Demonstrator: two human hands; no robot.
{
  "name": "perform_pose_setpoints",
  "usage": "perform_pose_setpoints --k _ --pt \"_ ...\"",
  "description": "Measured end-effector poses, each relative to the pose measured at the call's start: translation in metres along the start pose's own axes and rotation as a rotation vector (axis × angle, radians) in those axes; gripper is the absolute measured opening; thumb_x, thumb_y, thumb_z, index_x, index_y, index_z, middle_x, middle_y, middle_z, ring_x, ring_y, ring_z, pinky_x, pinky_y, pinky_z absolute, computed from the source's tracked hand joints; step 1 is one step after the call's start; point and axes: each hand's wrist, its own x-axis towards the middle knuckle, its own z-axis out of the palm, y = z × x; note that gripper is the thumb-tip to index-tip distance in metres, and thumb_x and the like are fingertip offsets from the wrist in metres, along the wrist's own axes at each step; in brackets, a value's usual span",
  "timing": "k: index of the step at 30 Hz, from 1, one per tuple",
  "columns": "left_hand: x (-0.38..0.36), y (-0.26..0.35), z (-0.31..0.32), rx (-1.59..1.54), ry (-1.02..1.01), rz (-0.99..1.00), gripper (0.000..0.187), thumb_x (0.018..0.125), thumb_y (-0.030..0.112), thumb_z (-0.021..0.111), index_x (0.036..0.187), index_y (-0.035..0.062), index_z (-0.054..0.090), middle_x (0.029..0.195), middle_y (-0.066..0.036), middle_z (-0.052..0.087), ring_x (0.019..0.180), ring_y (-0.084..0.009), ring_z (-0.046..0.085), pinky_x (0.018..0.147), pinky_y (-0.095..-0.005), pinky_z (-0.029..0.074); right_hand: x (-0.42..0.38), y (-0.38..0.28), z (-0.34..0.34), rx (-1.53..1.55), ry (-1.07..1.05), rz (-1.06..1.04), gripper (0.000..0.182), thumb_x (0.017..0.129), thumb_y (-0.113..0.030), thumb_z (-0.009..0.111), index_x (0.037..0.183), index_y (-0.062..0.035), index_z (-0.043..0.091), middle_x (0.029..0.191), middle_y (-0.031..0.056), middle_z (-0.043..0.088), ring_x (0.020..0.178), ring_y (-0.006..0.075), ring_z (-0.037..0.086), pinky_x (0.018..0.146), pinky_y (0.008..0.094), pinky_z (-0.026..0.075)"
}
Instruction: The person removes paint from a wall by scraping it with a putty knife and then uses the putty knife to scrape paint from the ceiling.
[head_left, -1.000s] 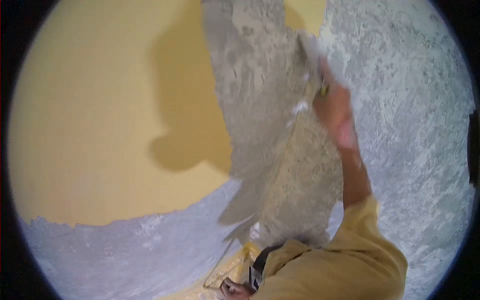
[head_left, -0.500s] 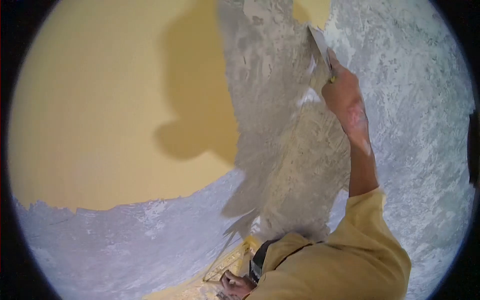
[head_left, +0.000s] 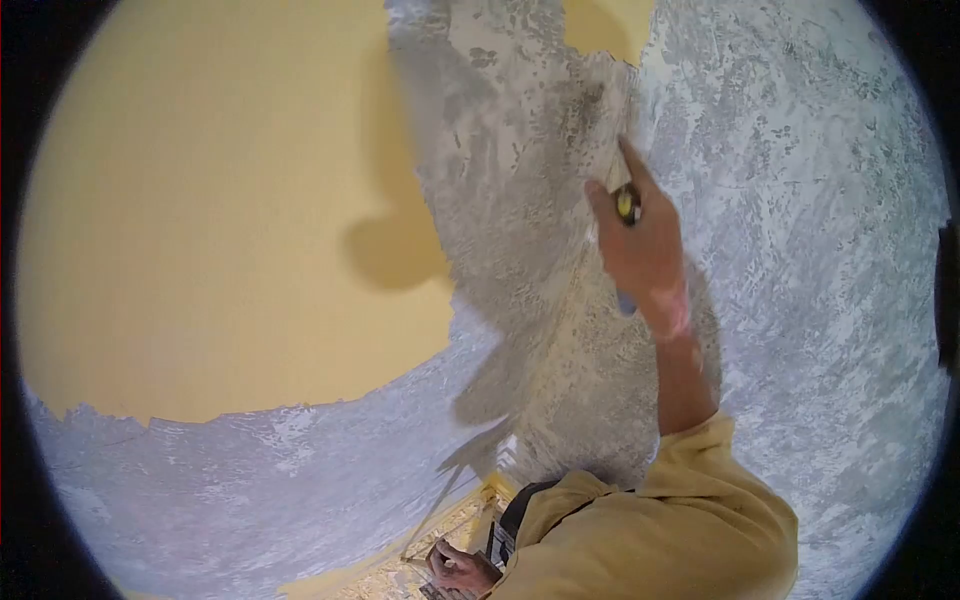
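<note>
My right hand (head_left: pixel 642 245) is raised against the grey-plastered wall (head_left: pixel 800 220), closed round a scraper (head_left: pixel 628 205). The yellow and black part of its handle shows between thumb and index finger, and that finger points up along the tool. The blade is hard to make out against the plaster. My left hand (head_left: pixel 465 570) is low at the bottom edge, its fingers curled at a greyish object that is too small and cut off to name.
Smooth yellow wall (head_left: pixel 220 220) with a ragged lower edge fills the left side. A smaller yellow patch (head_left: pixel 605 30) shows at the top. Shadows fall across both surfaces. Below, near my left hand, is a yellowish frame (head_left: pixel 490 492) over a speckled surface.
My right hand has moved down and slightly left with the scraper, turning so that the blade no longer shows clearly. My left hand has barely shifted.
</note>
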Motion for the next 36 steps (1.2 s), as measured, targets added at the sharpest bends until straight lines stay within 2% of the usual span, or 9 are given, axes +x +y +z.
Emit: perform_pose_setpoints --k 8,17,19,21,25,26,27,31,36 --pt "0.002 -0.008 0.010 0.063 0.141 0.109 0.036 0.085 0.025 0.056 0.074 -0.0095 0.062 0.060 -0.019 0.055 0.055 -0.0280 0.049 0.053 -0.0386 0.037 -0.021 0.017 -0.016 0.302 -0.076 0.342 0.064 0.077 -0.004 0.054 0.135 0.0061 0.028 0.095 0.0177 0.052 0.082 0.0242 0.057 0.071 0.0324 0.047" --pt "0.001 -0.083 -0.011 0.281 -0.226 0.268 0.040 0.077 0.039 0.065 0.106 0.0133 0.055 0.080 -0.012 0.062 0.068 -0.0321 0.057 0.072 -0.0387 0.045 -0.012 0.012 0.018 0.280 0.166 -0.445 0.050 0.082 0.003 0.046 0.132 -0.0015 0.039 0.122 0.0227 0.042 0.103 0.0350 0.053 0.084 0.0371 0.046" --pt "0.002 -0.055 -0.020 0.331 -0.273 0.193 0.036 0.082 0.041 0.059 0.106 0.0134 0.056 0.089 -0.013 0.063 0.073 -0.0308 0.060 0.079 -0.0385 0.044 -0.020 0.024 0.026 0.307 0.174 -0.364 0.044 0.086 -0.001 0.047 0.130 -0.0064 0.046 0.121 0.0200 0.045 0.104 0.0319 0.055 0.082 0.0355 0.048" --pt "0.005 -0.014 -0.020 0.174 -0.329 -0.247 0.037 0.088 0.045 0.050 0.106 0.0143 0.058 0.094 -0.016 0.064 0.073 -0.0286 0.061 0.079 -0.0398 0.045 -0.021 0.038 0.029 0.286 0.087 -0.233 0.044 0.087 -0.003 0.050 0.130 -0.0040 0.045 0.118 0.0188 0.049 0.101 0.0296 0.058 0.083 0.0340 0.048" --pt "0.012 -0.070 0.002 0.032 -0.267 -0.224 0.057 0.087 0.059 0.042 0.117 0.0120 0.055 0.087 -0.020 0.066 0.073 -0.0339 0.064 0.086 -0.0425 0.044 -0.017 0.053 0.019 0.361 0.093 -0.189 0.043 0.087 -0.005 0.053 0.128 -0.0026 0.047 0.112 0.0188 0.055 0.096 0.0278 0.060 0.080 0.0325 0.048" --pt "0.024 -0.042 0.016 0.034 -0.264 -0.220 0.057 0.087 0.059 0.042 0.117 0.0120 0.055 0.087 -0.020 0.066 0.073 -0.0339 0.064 0.086 -0.0425 0.044 -0.016 0.056 0.017 0.376 0.093 -0.153 0.042 0.086 -0.005 0.054 0.127 -0.0023 0.048 0.108 0.0180 0.058 0.093 0.0271 0.061 0.079 0.0318 0.048" --pt "0.039 0.003 0.034 -0.384 -0.099 -0.116 0.024 0.084 0.014 0.054 0.076 -0.0073 0.061 0.067 -0.012 0.058 0.063 -0.0179 0.053 0.057 -0.0307 0.041 -0.015 0.059 0.016 0.394 0.085 -0.116 0.042 0.086 -0.006 0.055 0.127 -0.0019 0.049 0.105 0.0172 0.060 0.090 0.0265 0.062 0.078 0.0311 0.048" --pt "0.091 0.187 0.047 -0.290 -0.802 0.446 0.011 0.082 0.003 0.059 0.086 -0.0051 0.063 0.075 -0.012 0.065 0.071 -0.0148 0.062 0.066 -0.0265 0.050 -0.013 0.059 0.007 0.523 0.036 -0.068 0.042 0.084 -0.006 0.057 0.125 -0.0020 0.050 0.099 0.0160 0.063 0.087 0.0252 0.062 0.076 0.0306 0.048" --pt "0.080 0.380 0.097 -0.570 -0.797 0.734 0.026 0.082 0.011 0.061 0.103 -0.0041 0.059 0.088 -0.018 0.066 0.078 -0.0244 0.067 0.070 -0.0305 0.050 0.001 0.056 -0.010 0.551 -0.035 -0.069 0.042 0.082 -0.006 0.059 0.124 -0.0015 0.051 0.098 0.0187 0.062 0.084 0.0241 0.062 0.075 0.0311 0.048"
